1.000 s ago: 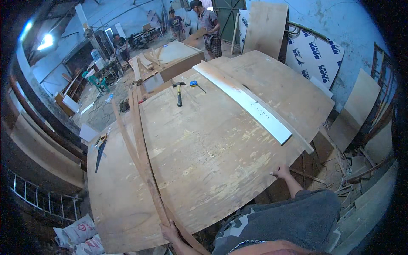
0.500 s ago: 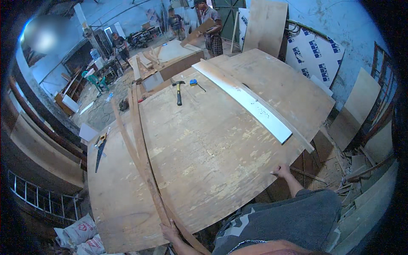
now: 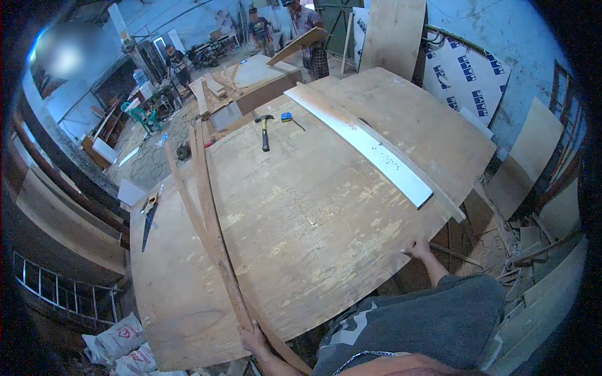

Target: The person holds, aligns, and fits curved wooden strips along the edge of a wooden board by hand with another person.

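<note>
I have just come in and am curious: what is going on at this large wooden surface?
The person's left hand grips a long wooden strip, while the right hand touches the wooden surface at its near edge. A hammer and a blue tape measure lie further back, a saw at the left, a white board at the right.

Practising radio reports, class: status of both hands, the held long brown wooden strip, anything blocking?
Left hand grips near end of long brown wooden strip. Right hand at edge of tan plywood sheet. Second thin brown wooden strip crosses the first: possible snag.
</note>
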Motion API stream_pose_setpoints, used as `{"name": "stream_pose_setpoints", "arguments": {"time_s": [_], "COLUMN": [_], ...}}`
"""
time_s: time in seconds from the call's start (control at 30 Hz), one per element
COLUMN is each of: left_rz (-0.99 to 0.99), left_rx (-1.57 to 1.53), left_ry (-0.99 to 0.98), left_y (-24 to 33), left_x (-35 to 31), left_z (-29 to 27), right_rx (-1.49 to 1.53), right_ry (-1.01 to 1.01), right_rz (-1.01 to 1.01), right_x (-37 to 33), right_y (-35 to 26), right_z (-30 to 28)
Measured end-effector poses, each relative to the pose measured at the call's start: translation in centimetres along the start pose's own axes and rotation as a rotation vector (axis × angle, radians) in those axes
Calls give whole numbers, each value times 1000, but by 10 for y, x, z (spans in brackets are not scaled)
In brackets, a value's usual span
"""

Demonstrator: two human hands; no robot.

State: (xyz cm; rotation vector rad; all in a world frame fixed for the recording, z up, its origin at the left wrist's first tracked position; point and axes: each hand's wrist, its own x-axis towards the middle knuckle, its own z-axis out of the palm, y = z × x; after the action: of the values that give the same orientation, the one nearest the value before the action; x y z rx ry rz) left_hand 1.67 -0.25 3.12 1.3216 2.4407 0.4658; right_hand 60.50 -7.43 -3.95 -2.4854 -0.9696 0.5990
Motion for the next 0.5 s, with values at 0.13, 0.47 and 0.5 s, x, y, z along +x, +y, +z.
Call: {"name": "stream_pose_setpoints", "arguments": {"time_s": [0.13, 0.47, 0.5], "left_rz": [-29, -51, -51], "left_rx": [10, 16, 16], "left_ry": [8, -40, -41], "left_y": [2, -9, -7], "left_x": [-2, 4, 3], "left_z": [-2, 4, 3], "right_rx": [-68, -38, -38], "right_ry": [-59, -24, -23], "right_rz": [48, 46, 47], "right_x": [-4, -11, -15], "right_y": [-12, -21, -28], "right_z": [-7, -11, -17]}}
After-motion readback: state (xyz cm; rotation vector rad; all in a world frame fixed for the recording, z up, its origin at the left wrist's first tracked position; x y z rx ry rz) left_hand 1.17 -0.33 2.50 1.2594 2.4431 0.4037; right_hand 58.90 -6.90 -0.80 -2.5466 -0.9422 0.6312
